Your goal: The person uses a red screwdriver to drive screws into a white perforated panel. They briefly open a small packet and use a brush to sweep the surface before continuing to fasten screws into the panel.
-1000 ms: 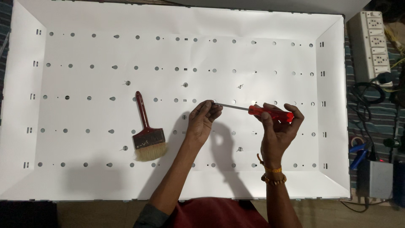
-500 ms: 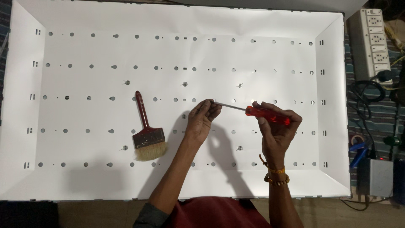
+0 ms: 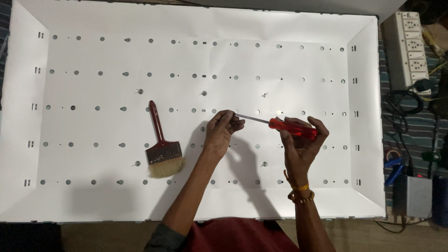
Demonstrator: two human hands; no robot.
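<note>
From the head view, a red-handled screwdriver is being grasped by the right hand above the white panel, its tip being pinched by the left hand. A brush is lying left; a white power strip is sitting far right.

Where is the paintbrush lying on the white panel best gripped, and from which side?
Grip the paintbrush by its dark red handle, coming from above. It lies flat, handle pointing away from the person, clear of both hands, so the slim bare shaft is free while the bristles stay untouched.
</note>
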